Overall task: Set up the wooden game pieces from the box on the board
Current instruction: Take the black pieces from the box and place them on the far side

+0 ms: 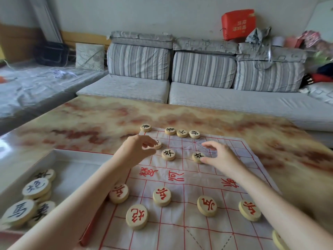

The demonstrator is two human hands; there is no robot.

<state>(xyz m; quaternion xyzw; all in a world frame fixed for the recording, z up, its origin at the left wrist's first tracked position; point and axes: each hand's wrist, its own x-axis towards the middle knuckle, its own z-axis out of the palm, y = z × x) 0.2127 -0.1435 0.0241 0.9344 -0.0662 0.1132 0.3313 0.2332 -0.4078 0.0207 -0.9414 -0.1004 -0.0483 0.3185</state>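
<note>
A white cloth board (pixel 182 230) with red grid lines lies on the table. Round wooden pieces stand on it: several black-lettered ones in the far row (pixel 182 133), red-lettered ones (pixel 161 196) in the near rows. My left hand (pixel 138 147) pinches a black-lettered piece (pixel 158 145) at the far left of the board. Beside it stands a free black-lettered piece (pixel 168 154). My right hand (pixel 219 156) touches another black piece (pixel 197 157) with thumb and fingers. The white box (pixel 72 165) at the left holds several black-lettered pieces (pixel 36 188).
The board lies on a marbled orange-and-cream table (pixel 93 121). A striped grey sofa (pixel 198 78) stands behind the table, with a red bag (pixel 237 24) and clutter on its back. A red box edge (pixel 91 226) lies between the box and the board.
</note>
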